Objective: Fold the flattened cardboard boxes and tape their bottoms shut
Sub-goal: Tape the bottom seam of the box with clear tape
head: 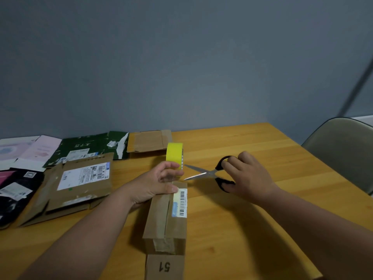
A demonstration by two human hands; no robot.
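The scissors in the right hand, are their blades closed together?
No, the scissors held by the right hand have their two blades spread apart, pointing toward the yellow tape roll.

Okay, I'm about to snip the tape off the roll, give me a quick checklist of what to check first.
1. Scissors open, blades apart and aimed at the tape: ok.
2. Right hand gripping the black handles: ok.
3. Left hand holding the yellow tape roll up off the cardboard box: ok.
4. Tape stretched taut between roll and box: cannot tell, the clear strip barely shows.
5. Left fingers clear of the blade tips: not ok, they look very close.
6. Tape already laid along the box's centre seam: ok.
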